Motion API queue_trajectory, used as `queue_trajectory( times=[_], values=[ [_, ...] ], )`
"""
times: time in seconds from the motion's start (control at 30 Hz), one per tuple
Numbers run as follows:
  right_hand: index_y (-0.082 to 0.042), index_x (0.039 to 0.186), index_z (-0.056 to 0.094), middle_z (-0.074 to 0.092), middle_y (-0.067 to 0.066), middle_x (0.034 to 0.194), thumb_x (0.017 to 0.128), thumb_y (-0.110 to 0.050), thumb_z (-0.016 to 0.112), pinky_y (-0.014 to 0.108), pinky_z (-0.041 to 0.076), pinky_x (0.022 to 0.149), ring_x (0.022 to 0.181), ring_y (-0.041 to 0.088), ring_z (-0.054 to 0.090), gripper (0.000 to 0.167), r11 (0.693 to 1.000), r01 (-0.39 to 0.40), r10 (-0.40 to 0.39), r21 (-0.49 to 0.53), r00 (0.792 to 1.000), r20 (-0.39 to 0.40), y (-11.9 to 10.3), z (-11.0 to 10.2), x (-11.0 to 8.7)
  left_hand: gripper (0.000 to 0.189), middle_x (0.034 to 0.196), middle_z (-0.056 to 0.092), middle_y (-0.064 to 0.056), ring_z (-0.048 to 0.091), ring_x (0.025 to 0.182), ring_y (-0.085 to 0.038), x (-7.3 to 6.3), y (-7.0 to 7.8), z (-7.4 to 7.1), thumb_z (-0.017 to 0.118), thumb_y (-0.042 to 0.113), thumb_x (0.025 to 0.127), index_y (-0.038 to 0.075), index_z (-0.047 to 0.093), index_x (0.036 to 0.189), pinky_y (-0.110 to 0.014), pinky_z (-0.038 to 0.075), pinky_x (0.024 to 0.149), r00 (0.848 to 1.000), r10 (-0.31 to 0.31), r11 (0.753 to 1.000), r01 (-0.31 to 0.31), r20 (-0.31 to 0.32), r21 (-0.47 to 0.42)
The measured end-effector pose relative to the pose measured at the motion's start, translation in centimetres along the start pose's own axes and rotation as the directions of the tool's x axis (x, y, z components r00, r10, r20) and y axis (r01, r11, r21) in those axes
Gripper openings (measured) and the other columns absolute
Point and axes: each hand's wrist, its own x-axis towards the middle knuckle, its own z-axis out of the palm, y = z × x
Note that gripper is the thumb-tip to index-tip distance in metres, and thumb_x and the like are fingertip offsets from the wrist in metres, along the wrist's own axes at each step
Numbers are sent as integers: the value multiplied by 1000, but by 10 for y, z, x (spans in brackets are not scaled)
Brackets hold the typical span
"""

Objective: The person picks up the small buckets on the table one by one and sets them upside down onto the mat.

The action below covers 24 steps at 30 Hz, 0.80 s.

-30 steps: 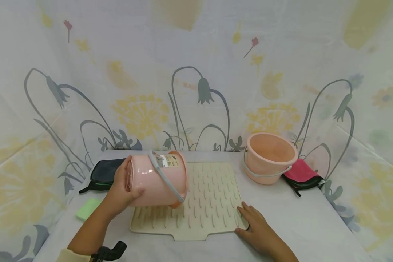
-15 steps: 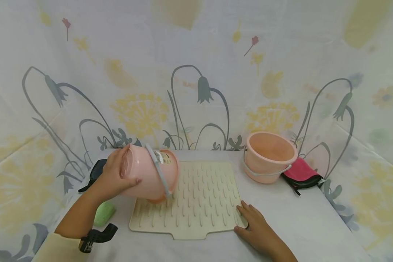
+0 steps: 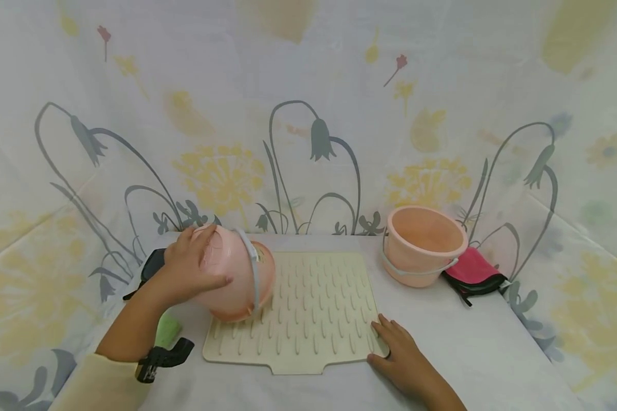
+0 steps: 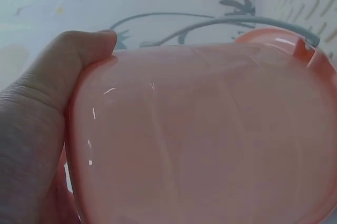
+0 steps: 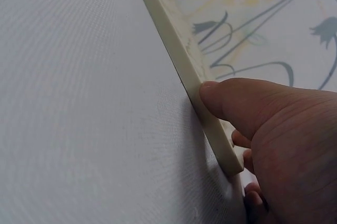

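Observation:
My left hand (image 3: 187, 265) grips a pink bucket (image 3: 231, 268) by its base. The bucket is tipped with its mouth turned down and to the right, above the left part of a cream ridged drain mat (image 3: 313, 302). Its grey handle (image 4: 210, 24) hangs across the side. Whether its rim touches the mat I cannot tell. At the mat's near right corner my right hand (image 3: 406, 357) holds on, the thumb (image 5: 231, 100) against the front edge and the fingers along the right side. The inside of the tipped bucket is hidden.
A second bucket (image 3: 427, 251) stands upright at the back right. Beside it lies a pink pouch (image 3: 473, 268) with black edging. A dark pouch (image 3: 153, 265) and a green sponge (image 3: 167, 331) are partly hidden behind my left arm. A patterned curtain rises behind the table.
My left hand has carried the bucket leftward and tipped its mouth further down, uncovering more of the mat. My right hand has stayed at the mat's corner.

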Motion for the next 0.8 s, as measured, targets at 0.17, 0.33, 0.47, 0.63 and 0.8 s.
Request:
queue_trajectory(
  times=[0.17, 0.33, 0.47, 0.63, 0.8],
  values=[
    [-11, 159, 45, 26, 12, 173, 94, -44, 75, 75, 20, 119, 159, 47, 15, 79, 1000, -8, 8, 13, 1000, -4, 0, -1, 0, 115, 173, -6, -27, 7, 149, -66, 7, 14, 9, 76, 66, 82, 30, 11, 170, -92, 25, 97, 996, -66, 997, 64, 59, 44],
    [-13, 160, 45, 26, 10, 173, 94, -45, 75, 74, 20, 120, 160, 45, 15, 79, 1000, -9, 9, 21, 1000, 0, 0, 0, 0, 115, 173, -6, -26, 8, 150, -64, 9, 25, 17, 74, 71, 81, 35, 11, 170, -94, 24, 94, 991, -106, 989, 97, 83, 112],
    [-13, 159, 45, 26, 9, 173, 94, -46, 75, 74, 20, 120, 160, 44, 15, 79, 1000, -16, 16, 12, 1000, 6, 0, 1, 1, 116, 173, -6, -27, 7, 149, -66, 14, 32, 23, 72, 76, 79, 36, 10, 169, -94, 23, 94, 987, -140, 981, 128, 81, 147],
    [-13, 159, 45, 25, 9, 173, 93, -46, 76, 74, 20, 120, 160, 44, 15, 80, 1000, -27, 27, 7, 1000, 13, 3, 2, 2, 116, 173, -7, -28, 7, 149, -66, 22, 37, 26, 70, 78, 80, 36, 11, 170, -94, 21, 97, 983, -159, 977, 143, 92, 157],
    [-14, 159, 46, 27, 10, 173, 92, -47, 76, 74, 20, 120, 159, 45, 16, 80, 1000, -28, 28, 4, 1000, 9, 3, 1, 3, 113, 172, -9, -29, 5, 150, -67, 29, 40, 31, 69, 78, 81, 36, 12, 169, -94, 18, 99, 982, -156, 976, 136, 111, 171]
  ],
)
